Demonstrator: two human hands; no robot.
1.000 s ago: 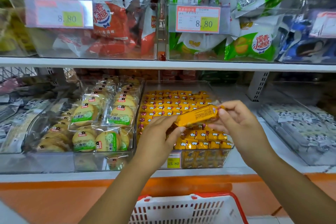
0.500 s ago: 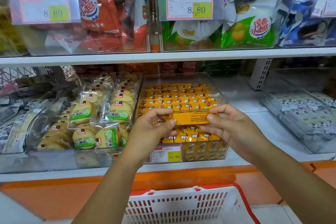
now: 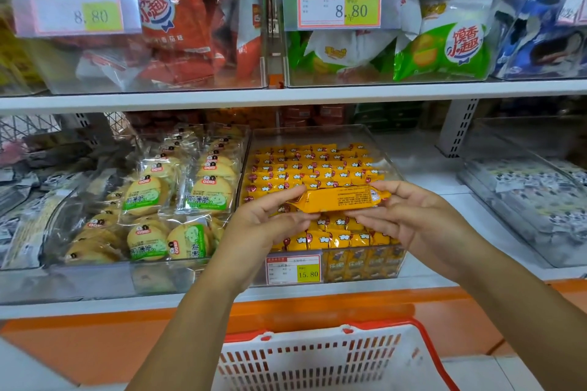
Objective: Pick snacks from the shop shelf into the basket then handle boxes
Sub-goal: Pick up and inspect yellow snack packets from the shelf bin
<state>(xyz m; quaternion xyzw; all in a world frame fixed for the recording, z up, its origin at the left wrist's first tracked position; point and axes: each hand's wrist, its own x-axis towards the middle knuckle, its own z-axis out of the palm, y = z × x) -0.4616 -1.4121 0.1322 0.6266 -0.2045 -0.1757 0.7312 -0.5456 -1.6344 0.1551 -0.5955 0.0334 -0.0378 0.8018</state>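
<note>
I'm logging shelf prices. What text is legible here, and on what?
"8.80": upper left price tag
"8.80": upper middle price tag
"15.80": lower price tag
"馍香小趣": green bag
"煎薄脆": cookie pack
Held orange pack: print too small to read.

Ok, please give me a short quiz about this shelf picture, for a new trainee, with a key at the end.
1. True or false: the orange snack bar already lies in the white basket.
2. The bar is held by: A) one hand, B) both hands, C) no hand.
3. Fill in: the price tag on the clear bin of orange packs reads ____.
Key: 1. False, it is in the hands. 2. B: the left hand and the right hand each pinch one end. 3. 15.80.
</note>
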